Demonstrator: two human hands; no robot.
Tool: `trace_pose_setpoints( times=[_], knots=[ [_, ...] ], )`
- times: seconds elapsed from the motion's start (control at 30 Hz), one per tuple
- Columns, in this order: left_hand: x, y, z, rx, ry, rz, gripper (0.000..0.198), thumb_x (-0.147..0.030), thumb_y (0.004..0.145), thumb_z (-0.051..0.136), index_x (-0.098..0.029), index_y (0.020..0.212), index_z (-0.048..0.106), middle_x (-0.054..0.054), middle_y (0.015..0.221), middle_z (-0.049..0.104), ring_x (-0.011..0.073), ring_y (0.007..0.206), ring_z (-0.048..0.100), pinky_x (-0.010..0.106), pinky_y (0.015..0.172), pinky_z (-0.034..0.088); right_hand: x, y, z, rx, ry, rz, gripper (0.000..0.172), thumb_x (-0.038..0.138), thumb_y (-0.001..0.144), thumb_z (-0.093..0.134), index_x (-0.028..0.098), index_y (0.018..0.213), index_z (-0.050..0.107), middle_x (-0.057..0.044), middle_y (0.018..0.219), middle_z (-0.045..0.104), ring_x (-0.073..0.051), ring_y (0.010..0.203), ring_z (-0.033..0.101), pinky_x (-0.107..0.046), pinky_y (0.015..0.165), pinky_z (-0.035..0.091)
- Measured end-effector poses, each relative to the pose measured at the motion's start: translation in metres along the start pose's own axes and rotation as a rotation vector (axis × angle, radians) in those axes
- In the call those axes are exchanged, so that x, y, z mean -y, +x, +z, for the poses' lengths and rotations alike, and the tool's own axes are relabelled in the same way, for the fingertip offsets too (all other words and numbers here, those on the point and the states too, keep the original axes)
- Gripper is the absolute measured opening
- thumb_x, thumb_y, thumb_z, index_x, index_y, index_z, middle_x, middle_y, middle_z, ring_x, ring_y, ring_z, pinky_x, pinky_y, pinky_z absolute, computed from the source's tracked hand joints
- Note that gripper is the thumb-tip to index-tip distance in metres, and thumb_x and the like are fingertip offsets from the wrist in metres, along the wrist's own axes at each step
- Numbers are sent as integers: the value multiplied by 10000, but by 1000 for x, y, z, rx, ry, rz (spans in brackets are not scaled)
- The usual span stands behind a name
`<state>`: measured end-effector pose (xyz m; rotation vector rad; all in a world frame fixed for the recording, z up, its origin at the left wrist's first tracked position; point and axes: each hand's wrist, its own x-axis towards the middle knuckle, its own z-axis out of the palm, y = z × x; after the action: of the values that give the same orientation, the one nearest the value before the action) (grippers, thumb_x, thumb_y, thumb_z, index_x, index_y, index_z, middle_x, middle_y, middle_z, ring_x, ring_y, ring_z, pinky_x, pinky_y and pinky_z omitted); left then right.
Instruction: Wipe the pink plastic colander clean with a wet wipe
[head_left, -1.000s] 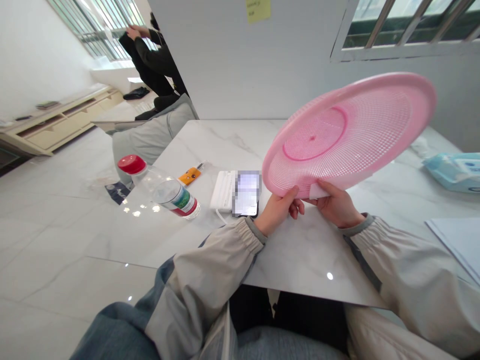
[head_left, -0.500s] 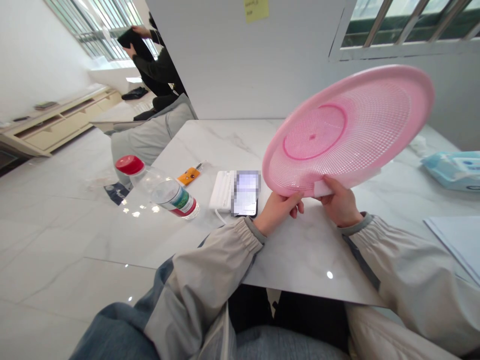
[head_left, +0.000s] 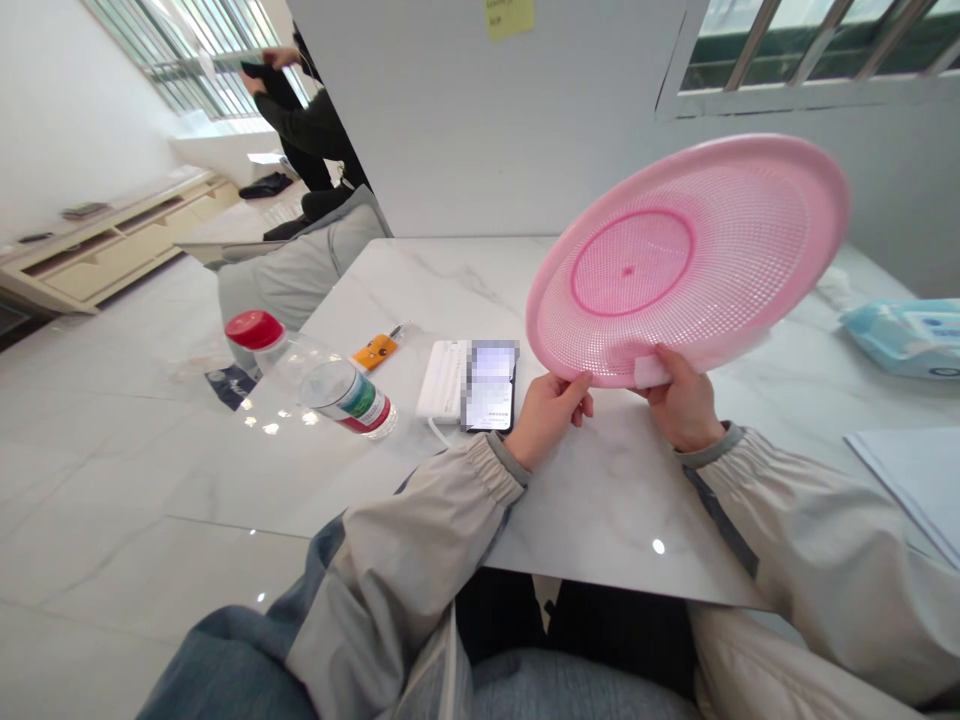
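My hands hold up a round pink perforated plastic basket (head_left: 679, 255), tilted with its hollow side towards me. My left hand (head_left: 547, 420) grips the lower rim, with the fingers partly hidden behind it. My right hand (head_left: 679, 400) presses a small white sponge (head_left: 651, 371) against the rim, a short way to the right. The sponge shows only in part, and my fingers cover the rest. Both hands are above the white marble table (head_left: 600, 500).
Left of my hands, a plastic bottle (head_left: 330, 387) with a red cap lies on the table beside a white power bank (head_left: 442, 380), a phone (head_left: 489, 387) and a small orange item (head_left: 375, 352). A wet-wipes pack (head_left: 911, 340) and papers (head_left: 911, 480) are at the right. A person (head_left: 300, 120) stands at the far back.
The basket has turned to face me more and shifted slightly left. The sponge has moved slightly right along the rim. The person at the back has shifted their hands.
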<state>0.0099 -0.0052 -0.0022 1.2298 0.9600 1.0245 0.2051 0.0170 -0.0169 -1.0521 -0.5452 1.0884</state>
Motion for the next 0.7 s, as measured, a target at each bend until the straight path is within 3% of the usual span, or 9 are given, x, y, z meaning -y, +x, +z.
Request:
trace_pose_setpoints(
  times=[0.23, 0.5, 0.7],
  knots=[
    [1, 0, -1, 30, 63, 15, 570, -621, 981, 639, -176, 625, 647, 31, 606, 625, 105, 536, 516, 285, 604, 421, -1, 1, -2, 27, 12, 48, 387, 445, 705, 952, 225, 963, 765, -17, 973, 750, -207, 840, 717, -327, 599, 670],
    [3, 0, -1, 51, 45, 8, 580, -620, 996, 634, -170, 631, 662, 36, 600, 619, 111, 541, 525, 288, 610, 411, 2, -8, 0, 167, -74, 102, 354, 484, 777, 920, 219, 971, 788, -56, 1045, 809, -271, 946, 782, -418, 719, 738],
    [3, 1, 0, 76, 39, 13, 618, -676, 991, 644, -172, 633, 669, 33, 590, 610, 115, 542, 522, 291, 615, 414, 6, -13, 3, 225, -69, 157, 324, 444, 764, 925, 229, 982, 821, -48, 1085, 816, -277, 991, 773, -415, 725, 751]
  ],
)
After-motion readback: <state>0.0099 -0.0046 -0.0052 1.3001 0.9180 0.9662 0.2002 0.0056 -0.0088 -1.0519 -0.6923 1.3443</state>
